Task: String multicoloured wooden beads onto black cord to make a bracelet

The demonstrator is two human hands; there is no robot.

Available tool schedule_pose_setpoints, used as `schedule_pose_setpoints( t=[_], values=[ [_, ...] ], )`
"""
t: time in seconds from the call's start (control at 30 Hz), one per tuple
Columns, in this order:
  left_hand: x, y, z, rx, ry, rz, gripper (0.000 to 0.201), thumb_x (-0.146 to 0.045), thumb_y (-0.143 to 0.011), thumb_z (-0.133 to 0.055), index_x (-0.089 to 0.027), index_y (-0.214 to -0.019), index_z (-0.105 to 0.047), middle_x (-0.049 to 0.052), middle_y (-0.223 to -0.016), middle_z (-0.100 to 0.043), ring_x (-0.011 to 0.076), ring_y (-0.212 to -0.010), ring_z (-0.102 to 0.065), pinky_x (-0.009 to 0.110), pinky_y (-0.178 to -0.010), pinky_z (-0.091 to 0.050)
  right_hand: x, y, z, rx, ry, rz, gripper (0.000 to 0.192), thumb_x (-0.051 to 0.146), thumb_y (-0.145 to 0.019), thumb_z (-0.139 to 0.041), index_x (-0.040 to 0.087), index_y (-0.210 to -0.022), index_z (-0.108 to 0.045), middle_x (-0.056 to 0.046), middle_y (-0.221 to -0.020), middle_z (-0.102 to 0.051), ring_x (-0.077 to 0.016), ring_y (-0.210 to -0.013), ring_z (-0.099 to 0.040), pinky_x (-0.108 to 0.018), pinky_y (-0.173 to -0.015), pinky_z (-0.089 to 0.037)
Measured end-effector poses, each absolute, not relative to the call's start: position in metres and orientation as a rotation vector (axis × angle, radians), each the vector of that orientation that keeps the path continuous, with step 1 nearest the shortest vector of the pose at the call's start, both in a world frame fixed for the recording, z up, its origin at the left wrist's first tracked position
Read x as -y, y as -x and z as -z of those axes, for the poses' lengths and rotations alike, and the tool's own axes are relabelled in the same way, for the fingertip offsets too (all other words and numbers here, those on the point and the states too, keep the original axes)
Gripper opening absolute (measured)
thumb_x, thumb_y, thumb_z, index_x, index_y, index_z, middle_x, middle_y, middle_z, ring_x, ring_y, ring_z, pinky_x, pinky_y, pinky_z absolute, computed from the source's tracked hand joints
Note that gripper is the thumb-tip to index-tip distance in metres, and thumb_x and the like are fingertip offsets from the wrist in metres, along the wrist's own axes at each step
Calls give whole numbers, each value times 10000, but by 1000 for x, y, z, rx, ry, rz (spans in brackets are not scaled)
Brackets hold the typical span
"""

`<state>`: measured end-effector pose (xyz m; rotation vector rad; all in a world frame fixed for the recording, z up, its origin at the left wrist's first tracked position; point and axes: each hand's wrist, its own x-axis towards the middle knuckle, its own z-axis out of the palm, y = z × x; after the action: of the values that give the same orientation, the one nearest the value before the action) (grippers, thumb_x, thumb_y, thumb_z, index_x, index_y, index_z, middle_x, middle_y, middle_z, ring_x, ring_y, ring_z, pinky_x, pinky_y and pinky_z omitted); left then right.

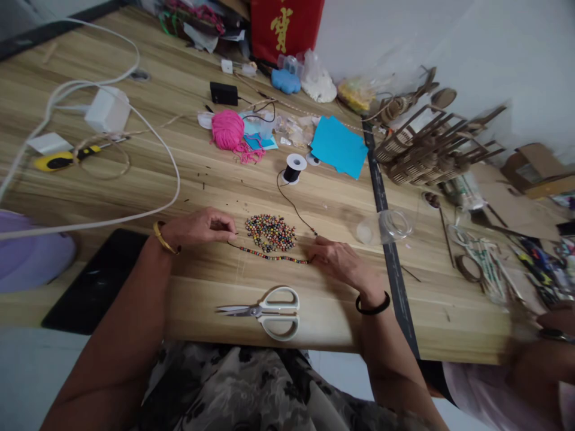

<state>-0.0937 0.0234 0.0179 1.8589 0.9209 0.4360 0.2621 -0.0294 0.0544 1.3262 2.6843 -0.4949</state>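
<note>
Light wood-grain table (188,173), white wall (449,36) behind, pale floor (27,383) below.

On the table lie 1 pair of scissors (265,311), 1 thread spool (294,167), 1 pink yarn ball (228,130) and 1 bead pile (270,232).

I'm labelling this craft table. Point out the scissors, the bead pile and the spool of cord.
scissors (265,310): head view, on the pivot by the white handles.
bead pile (270,232): head view, middle of the heap.
spool of cord (294,168): head view, on the dark wound cord.
</note>
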Motion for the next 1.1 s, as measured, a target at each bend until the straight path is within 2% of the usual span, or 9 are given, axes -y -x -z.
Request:
schedule_pose_setpoints(
  t=[0.17,0.4,0.5,0.57,0.63,0.67,0.83,0.93,1.1],
  values=[
    [-23,88,-22,-899,-1845,-454,226,-366,-775,-655,-153,-703,-678,-1,-681,-660,114,-654,-571,204,-639,-439,30,-256,-49,-2720,-1308,592,126,111,-900,-518,174,-837,-608,-39,-879,-597,-113,-689,-528,-255,-609,-314],
    [-12,53,-42,-844,-1530,-689,244,-355,-823,-638,-126,-742,-657,63,-742,-726,151,-707,-663,272,-706,-525,25,-248,-58,-2824,-1298,1001,95,108,-894,-510,170,-883,-580,21,-713,-561,-84,-585,-458,-209,-586,-323],
    [-5,27,-46,-855,-1446,-680,239,-355,-832,-628,-126,-765,-625,38,-661,-698,129,-613,-642,244,-622,-515,21,-241,-63,-2874,-1209,1059,130,93,-900,-501,175,-873,-597,0,-776,-583,-95,-640,-494,-201,-607,-351],
    [-2,9,-45,-840,-1436,-660,217,-337,-841,-611,-133,-914,-626,18,-635,-678,116,-555,-615,217,-548,-480,19,-235,-62,-2925,-1171,1054,133,106,-915,-498,178,-874,-602,-18,-821,-593,-109,-691,-520,-210,-643,-377],
    [1,-7,-43,-879,-1470,-682,315,-281,-840,-604,-160,-1127,-563,-14,-615,-660,114,-535,-593,213,-537,-457,17,-230,-56,-2979,-1171,1054,130,128,-931,-488,178,-877,-596,-34,-847,-598,-124,-729,-540,-225,-681,-402],
    [2,-13,-41,-917,-1509,-712,324,-246,-828,-607,-166,-1138,-552,-28,-594,-643,110,-518,-573,215,-546,-449,17,-228,-51,-3011,-1176,1068,132,137,-939,-478,177,-878,-588,-42,-860,-600,-130,-752,-549,-235,-706,-413],
    [6,-29,-28,-1011,-1621,-816,97,-209,-837,-553,-164,-837,-639,9,-635,-642,120,-563,-563,230,-570,-434,20,-225,-25,-3230,-1300,1141,91,215,-955,-470,181,-914,-544,-63,-852,-594,-154,-777,-560,-261,-704,-445],
    [6,-28,-21,-1057,-1618,-773,125,-245,-813,-602,-157,-813,-690,30,-697,-679,131,-590,-568,242,-578,-437,21,-225,-19,-3320,-1364,1150,96,243,-958,-466,194,-904,-529,-59,-830,-590,-159,-770,-562,-273,-696,-456],
    [4,-24,-16,-922,-1464,-643,241,-331,-800,-645,-124,-896,-719,38,-676,-675,113,-531,-532,224,-500,-409,22,-226,-17,-3422,-1359,1072,90,219,-960,-453,195,-918,-530,-68,-839,-587,-168,-790,-557,-291,-701,-470]
  ],
)
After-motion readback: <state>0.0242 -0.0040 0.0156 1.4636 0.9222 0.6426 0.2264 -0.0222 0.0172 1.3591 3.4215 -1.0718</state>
